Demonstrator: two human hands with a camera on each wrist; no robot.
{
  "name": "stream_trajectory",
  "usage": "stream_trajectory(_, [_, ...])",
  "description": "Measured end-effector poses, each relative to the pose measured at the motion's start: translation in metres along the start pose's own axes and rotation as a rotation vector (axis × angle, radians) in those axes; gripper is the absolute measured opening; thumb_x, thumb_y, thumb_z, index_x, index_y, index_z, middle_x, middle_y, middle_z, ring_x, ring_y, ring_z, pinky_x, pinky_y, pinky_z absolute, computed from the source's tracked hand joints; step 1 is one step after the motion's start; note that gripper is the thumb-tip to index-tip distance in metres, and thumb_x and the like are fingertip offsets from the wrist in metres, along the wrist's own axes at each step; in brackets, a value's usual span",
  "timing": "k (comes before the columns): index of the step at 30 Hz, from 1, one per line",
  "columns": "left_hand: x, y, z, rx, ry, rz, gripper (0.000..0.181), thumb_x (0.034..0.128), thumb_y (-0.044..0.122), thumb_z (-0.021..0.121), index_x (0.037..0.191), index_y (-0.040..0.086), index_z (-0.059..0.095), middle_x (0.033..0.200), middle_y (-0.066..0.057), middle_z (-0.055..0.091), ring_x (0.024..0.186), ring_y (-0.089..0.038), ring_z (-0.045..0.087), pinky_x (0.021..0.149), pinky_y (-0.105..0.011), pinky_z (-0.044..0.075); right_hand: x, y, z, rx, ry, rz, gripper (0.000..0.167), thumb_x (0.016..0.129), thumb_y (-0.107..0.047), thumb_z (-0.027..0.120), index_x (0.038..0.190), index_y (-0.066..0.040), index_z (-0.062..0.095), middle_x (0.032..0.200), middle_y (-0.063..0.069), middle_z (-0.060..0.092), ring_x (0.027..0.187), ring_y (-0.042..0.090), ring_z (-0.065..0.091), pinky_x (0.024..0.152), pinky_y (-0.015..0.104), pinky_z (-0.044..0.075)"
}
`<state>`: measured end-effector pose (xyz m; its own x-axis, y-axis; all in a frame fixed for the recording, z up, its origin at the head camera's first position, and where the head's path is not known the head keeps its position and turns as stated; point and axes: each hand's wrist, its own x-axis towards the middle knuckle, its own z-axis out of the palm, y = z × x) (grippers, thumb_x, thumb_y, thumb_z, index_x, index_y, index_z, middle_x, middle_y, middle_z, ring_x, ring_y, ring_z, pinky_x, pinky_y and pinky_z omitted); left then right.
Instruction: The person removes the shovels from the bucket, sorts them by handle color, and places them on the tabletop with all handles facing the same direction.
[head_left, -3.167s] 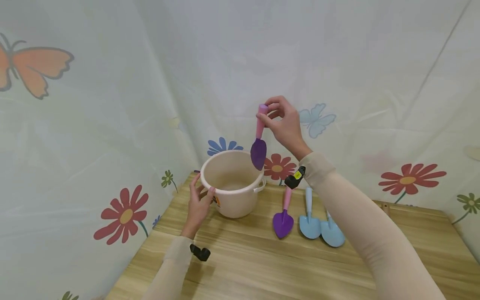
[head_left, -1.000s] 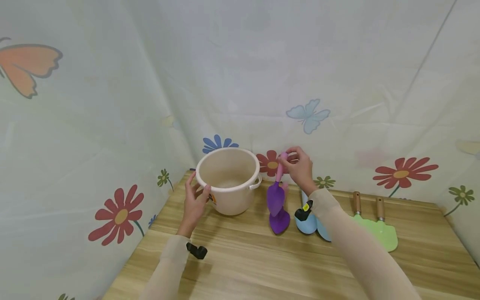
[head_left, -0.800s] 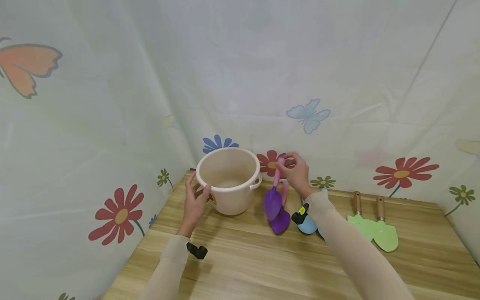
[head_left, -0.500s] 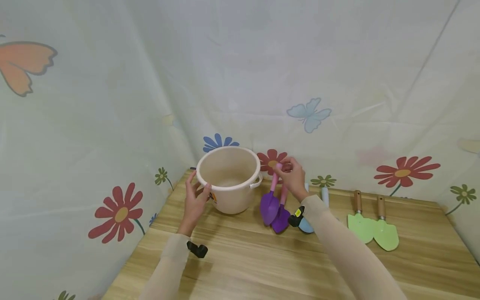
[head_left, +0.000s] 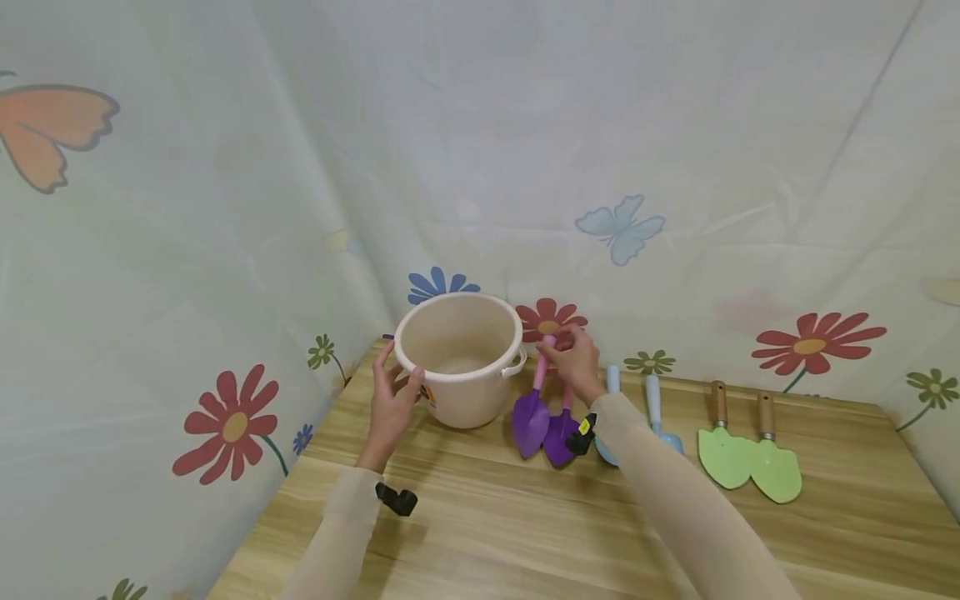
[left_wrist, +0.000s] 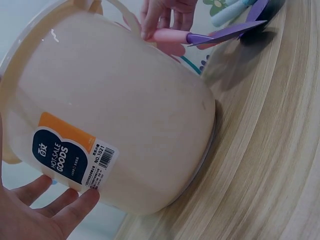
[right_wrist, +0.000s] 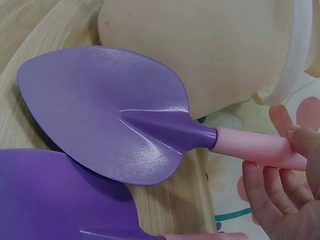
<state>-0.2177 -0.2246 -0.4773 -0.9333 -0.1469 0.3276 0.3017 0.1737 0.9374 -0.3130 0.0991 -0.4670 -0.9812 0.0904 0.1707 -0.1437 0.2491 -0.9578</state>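
In the head view my right hand [head_left: 576, 363] pinches the end of a pink handle on a purple hand trowel [head_left: 531, 423]. In the right wrist view that trowel's blade overlaps the edge of a second purple hand trowel [right_wrist: 65, 195]. Whether the held blade touches the tabletop, I cannot tell. Left of them stands a cream bucket [head_left: 468, 407], upright and with nothing seen inside. My left hand [head_left: 392, 408] rests against its near left side at the rim. The left wrist view shows straight, spread fingers [left_wrist: 75, 212] touching the bucket wall below its sticker [left_wrist: 75, 150].
Right of the purple trowels lie two light blue trowels [head_left: 654, 404], partly behind my right sleeve. Further right are two green trowels [head_left: 776, 473] with wooden handles. A flowered curtain [head_left: 465, 167] hangs close behind the wooden table [head_left: 480, 533].
The held trowel has come down from above the bucket's right rim. Over the last second it has moved left and lower, from over the second purple trowel to beside it. My left hand stays put.
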Motion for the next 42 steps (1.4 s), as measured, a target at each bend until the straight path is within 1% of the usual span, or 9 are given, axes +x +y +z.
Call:
stream_trajectory(2, [0.0,0.001,0.0,0.006,-0.001,0.002,0.074,0.1033,0.034,0.063,0.163,0.036,0.018,0.156,-0.024,0.041,0.129,-0.045,0.053,0.095,-0.069,0.048,0.002,0.001,0.002,0.018,-0.006,-0.007,0.038,0.087,-0.016,0.085,0.115,-0.002,0.062,0.1,0.02,0.067,0.087,0.029,0.067,0.074,0.055,0.062])
stream_trajectory(4, [0.001,0.002,0.001,0.009,0.001,0.004,0.074,0.1034,0.034,0.063,0.163,0.035,0.018,0.156,-0.024,0.041,0.129,-0.046,0.053,0.095,-0.068,0.049,0.003,0.002,0.004,-0.009,-0.001,-0.015,0.038,0.087,-0.016,0.085,0.114,-0.002,0.063,0.1,0.019,0.068,0.088,0.028,0.066,0.073,0.054,0.062])
stream_trajectory(8, [0.001,0.004,0.001,0.006,0.004,0.01,0.074,0.1034,0.034,0.063,0.163,0.033,0.019,0.155,-0.025,0.042,0.129,-0.048,0.053,0.094,-0.069,0.05,0.004,0.002,0.007,-0.069,0.014,-0.015,0.037,0.087,-0.018,0.085,0.113,-0.004,0.063,0.099,0.016,0.069,0.09,0.026,0.065,0.069,0.044,0.063])
stream_trajectory(12, [0.001,0.005,0.002,0.003,0.005,0.011,0.074,0.1033,0.033,0.063,0.163,0.033,0.019,0.155,-0.026,0.041,0.129,-0.048,0.053,0.094,-0.069,0.049,0.004,0.004,0.009,-0.077,0.025,0.005,0.036,0.086,-0.019,0.086,0.111,-0.005,0.063,0.096,0.015,0.069,0.087,0.025,0.066,0.064,0.036,0.063])
stream_trajectory(22, [0.002,0.004,0.002,0.004,0.006,0.012,0.074,0.1022,0.035,0.065,0.162,0.034,0.021,0.155,-0.027,0.041,0.129,-0.047,0.053,0.094,-0.068,0.05,0.002,0.009,0.012,-0.052,0.01,0.03,0.036,0.088,-0.017,0.083,0.114,-0.003,0.062,0.099,0.018,0.067,0.083,0.025,0.065,0.071,0.05,0.063])
stream_trajectory(27, [0.002,0.004,0.002,0.0,0.003,0.012,0.075,0.1025,0.032,0.065,0.162,0.033,0.02,0.155,-0.027,0.041,0.128,-0.047,0.053,0.094,-0.068,0.05,0.001,0.011,0.011,-0.109,0.004,0.026,0.036,0.09,-0.017,0.082,0.116,-0.003,0.062,0.102,0.017,0.068,0.092,0.028,0.065,0.068,0.037,0.062])
stream_trajectory(31, [0.002,0.004,0.002,-0.002,0.0,0.01,0.074,0.1026,0.033,0.064,0.162,0.034,0.02,0.155,-0.027,0.041,0.129,-0.047,0.053,0.094,-0.068,0.05,0.001,0.016,0.011,-0.145,-0.009,0.007,0.034,0.091,-0.018,0.08,0.116,-0.006,0.062,0.102,0.017,0.07,0.095,0.028,0.065,0.068,0.026,0.055])
stream_trajectory(38, [0.001,0.0,0.001,0.01,0.004,-0.002,0.075,0.1025,0.035,0.064,0.162,0.036,0.019,0.156,-0.026,0.04,0.129,-0.047,0.053,0.096,-0.069,0.048,-0.001,0.024,0.01,-0.172,-0.048,-0.021,0.031,0.092,-0.016,0.078,0.116,-0.005,0.062,0.105,0.02,0.072,0.096,0.031,0.068,0.073,0.031,0.056])
stream_trajectory(42, [0.0,0.0,0.001,0.005,0.006,0.004,0.075,0.1027,0.034,0.064,0.162,0.035,0.019,0.156,-0.026,0.04,0.13,-0.048,0.052,0.095,-0.069,0.048,0.0,0.026,0.011,-0.166,-0.068,-0.021,0.029,0.093,-0.013,0.077,0.116,-0.004,0.062,0.104,0.021,0.072,0.093,0.031,0.069,0.071,0.031,0.058])
